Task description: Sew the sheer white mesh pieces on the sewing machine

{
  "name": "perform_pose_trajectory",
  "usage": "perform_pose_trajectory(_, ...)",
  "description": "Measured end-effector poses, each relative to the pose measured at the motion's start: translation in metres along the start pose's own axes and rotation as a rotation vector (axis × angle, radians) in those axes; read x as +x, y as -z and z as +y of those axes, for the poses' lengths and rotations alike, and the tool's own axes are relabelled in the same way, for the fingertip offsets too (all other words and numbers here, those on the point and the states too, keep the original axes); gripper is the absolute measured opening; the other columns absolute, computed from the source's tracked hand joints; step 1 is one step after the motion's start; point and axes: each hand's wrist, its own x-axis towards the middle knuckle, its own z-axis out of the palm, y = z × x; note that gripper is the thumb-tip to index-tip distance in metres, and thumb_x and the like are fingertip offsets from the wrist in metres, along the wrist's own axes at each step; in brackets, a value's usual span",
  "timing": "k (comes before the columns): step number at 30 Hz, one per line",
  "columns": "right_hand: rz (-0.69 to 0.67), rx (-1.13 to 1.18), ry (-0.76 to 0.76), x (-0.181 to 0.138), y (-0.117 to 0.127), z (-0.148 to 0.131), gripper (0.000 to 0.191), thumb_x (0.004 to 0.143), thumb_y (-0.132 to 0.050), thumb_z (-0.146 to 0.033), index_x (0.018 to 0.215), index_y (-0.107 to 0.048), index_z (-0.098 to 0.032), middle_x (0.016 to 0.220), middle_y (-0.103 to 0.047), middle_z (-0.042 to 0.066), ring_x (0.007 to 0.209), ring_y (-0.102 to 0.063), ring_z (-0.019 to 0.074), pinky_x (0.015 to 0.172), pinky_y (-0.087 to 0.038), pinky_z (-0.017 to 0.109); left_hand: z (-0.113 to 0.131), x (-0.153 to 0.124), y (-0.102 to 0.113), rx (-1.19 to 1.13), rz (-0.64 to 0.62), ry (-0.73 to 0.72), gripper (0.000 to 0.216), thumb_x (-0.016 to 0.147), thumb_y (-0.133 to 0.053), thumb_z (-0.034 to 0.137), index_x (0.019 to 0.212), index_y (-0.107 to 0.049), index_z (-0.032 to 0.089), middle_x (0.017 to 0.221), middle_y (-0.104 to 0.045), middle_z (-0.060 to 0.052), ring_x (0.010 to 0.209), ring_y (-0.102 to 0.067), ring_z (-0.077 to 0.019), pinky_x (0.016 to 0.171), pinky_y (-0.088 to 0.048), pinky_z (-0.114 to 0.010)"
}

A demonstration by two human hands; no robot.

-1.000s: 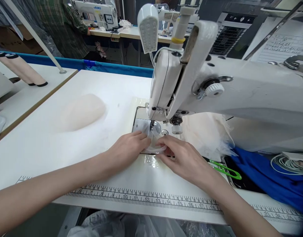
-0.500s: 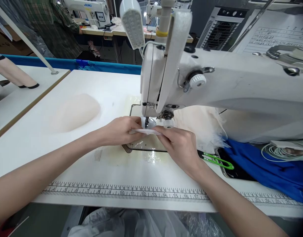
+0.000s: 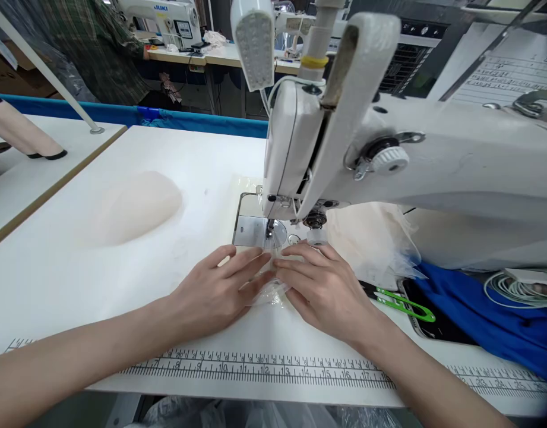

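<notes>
My left hand (image 3: 215, 291) lies flat with fingers spread on a small clear, sheer piece (image 3: 268, 291) in front of the sewing machine's needle (image 3: 269, 230). My right hand (image 3: 324, 291) also lies flat with fingers stretched out, pressing the same piece from the right. The fingertips of both hands nearly meet just before the metal needle plate (image 3: 250, 226). The white sewing machine (image 3: 389, 160) arches over the right side of the white table (image 3: 99, 267).
A pale padded cup (image 3: 137, 205) lies on the table to the left. Cream fabric (image 3: 371, 238), green-handled snips (image 3: 404, 304), blue cloth (image 3: 491, 321) and a coiled cord (image 3: 518, 285) sit at right. A printed ruler (image 3: 264, 371) runs along the front edge. Another person (image 3: 108, 53) stands behind.
Both hands had lifted and pinched the sheer piece near the needle; now they have drawn back toward me and flattened out on it.
</notes>
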Motion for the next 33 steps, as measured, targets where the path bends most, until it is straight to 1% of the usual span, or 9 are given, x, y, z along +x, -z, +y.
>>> perform_pose_trajectory(2, 0.008, 0.002, 0.001, 0.000, 0.000, 0.000, 0.023, 0.086, -0.050, -0.009, 0.088, -0.071, -0.018, 0.095, -0.076, 0.002, 0.100, -0.064, 0.0190, 0.093, -0.042, 0.037, 0.001, -0.002, 0.000, -0.009, -0.005, 0.006, 0.030, 0.096, -0.046, 0.018, 0.120, -0.062, 0.012, 0.123, -0.065, -0.013, 0.120, -0.056, -0.0236, 0.097, -0.041, -0.041)
perform_pose_trajectory(4, 0.012, 0.009, 0.003, 0.001, 0.000, 0.000, 0.023, 0.087, -0.050, -0.009, 0.089, -0.071, -0.017, 0.093, -0.076, 0.003, 0.096, -0.065, 0.0180, 0.093, -0.042, 0.037, 0.001, -0.003, 0.000, -0.019, -0.020, 0.010, 0.031, 0.096, -0.045, 0.018, 0.121, -0.062, 0.013, 0.122, -0.066, -0.013, 0.118, -0.058, -0.0220, 0.105, -0.037, -0.043)
perform_pose_trajectory(7, 0.015, 0.017, -0.001, 0.002, 0.001, -0.001, 0.024, 0.087, -0.049, -0.009, 0.089, -0.071, -0.018, 0.093, -0.076, 0.003, 0.094, -0.066, 0.0177, 0.091, -0.043, 0.037, 0.000, -0.004, -0.002, -0.032, -0.034, 0.024, 0.033, 0.095, -0.047, 0.019, 0.124, -0.060, 0.014, 0.123, -0.066, -0.011, 0.117, -0.060, -0.0214, 0.113, -0.032, -0.046)
perform_pose_trajectory(10, 0.026, 0.004, 0.000, 0.003, 0.001, -0.001, 0.026, 0.088, -0.048, -0.008, 0.088, -0.071, -0.019, 0.092, -0.076, 0.004, 0.093, -0.066, 0.0179, 0.090, -0.043, 0.037, -0.002, -0.004, -0.004, -0.074, -0.024, 0.044, 0.034, 0.094, -0.049, 0.020, 0.126, -0.059, 0.014, 0.124, -0.066, -0.011, 0.118, -0.060, -0.0224, 0.117, -0.027, -0.049)
perform_pose_trajectory(16, 0.063, -0.061, -0.006, 0.006, -0.004, 0.004, 0.026, 0.089, -0.047, -0.006, 0.087, -0.071, -0.017, 0.094, -0.076, 0.004, 0.095, -0.067, 0.0178, 0.094, -0.041, 0.037, -0.010, 0.001, -0.009, -0.105, -0.046, 0.084, 0.035, 0.095, -0.049, 0.021, 0.127, -0.059, 0.015, 0.125, -0.064, -0.012, 0.118, -0.060, -0.0236, 0.119, -0.021, -0.054)
perform_pose_trajectory(20, 0.072, -0.102, -0.021, 0.007, -0.010, 0.010, 0.025, 0.087, -0.050, -0.006, 0.088, -0.072, -0.018, 0.095, -0.076, 0.004, 0.088, -0.068, 0.0166, 0.093, -0.041, 0.037, -0.016, 0.006, -0.012, -0.119, -0.044, 0.102, 0.035, 0.095, -0.045, 0.019, 0.127, -0.060, 0.015, 0.125, -0.065, -0.012, 0.118, -0.060, -0.0245, 0.119, -0.018, -0.057)
perform_pose_trajectory(24, 0.081, -0.165, -0.049, 0.009, -0.017, 0.017, 0.026, 0.086, -0.050, -0.005, 0.091, -0.072, -0.019, 0.092, -0.077, 0.004, 0.080, -0.068, 0.0166, 0.097, -0.038, 0.039, -0.023, 0.009, -0.017, -0.138, -0.048, 0.124, 0.038, 0.094, -0.046, 0.018, 0.130, -0.058, 0.017, 0.127, -0.064, -0.012, 0.118, -0.060, -0.0253, 0.118, -0.017, -0.060)
perform_pose_trajectory(29, 0.073, -0.247, -0.081, 0.012, -0.021, 0.020, 0.027, 0.089, -0.048, -0.008, 0.099, -0.072, -0.016, 0.087, -0.077, 0.004, 0.075, -0.066, 0.0174, 0.099, -0.036, 0.037, -0.028, 0.011, -0.024, -0.104, -0.043, 0.149, 0.036, 0.094, -0.046, 0.019, 0.128, -0.059, 0.018, 0.128, -0.063, -0.011, 0.119, -0.059, -0.0248, 0.118, -0.017, -0.060)
perform_pose_trajectory(33, 0.094, -0.265, -0.092, 0.011, -0.020, 0.017, 0.023, 0.091, -0.050, -0.014, 0.098, -0.072, -0.019, 0.090, -0.076, 0.003, 0.077, -0.065, 0.0177, 0.097, -0.037, 0.037, -0.027, 0.011, -0.023, -0.111, -0.035, 0.166, 0.035, 0.095, -0.045, 0.020, 0.126, -0.059, 0.016, 0.127, -0.063, -0.012, 0.119, -0.058, -0.0245, 0.117, -0.020, -0.058)
